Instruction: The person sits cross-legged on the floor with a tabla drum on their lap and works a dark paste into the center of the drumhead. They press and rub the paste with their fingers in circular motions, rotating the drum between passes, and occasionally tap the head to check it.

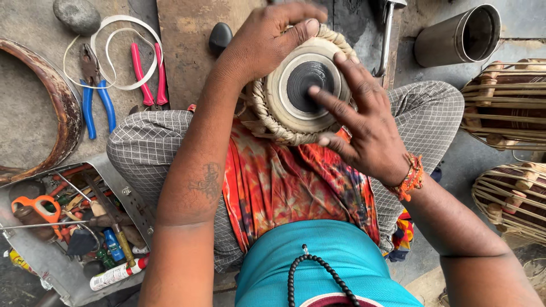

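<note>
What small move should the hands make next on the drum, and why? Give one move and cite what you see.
Probably tap the black spot again with the right hand's forefinger. That finger already rests on the spot, while the left hand grips the drum at its far rim, steadying it on the lap. No tool is in either hand; the pliers lie aside.

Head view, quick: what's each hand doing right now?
Left hand: curled over the drum, gripping its rim.
Right hand: open, fingers spread, fingertip on the black centre.
</note>
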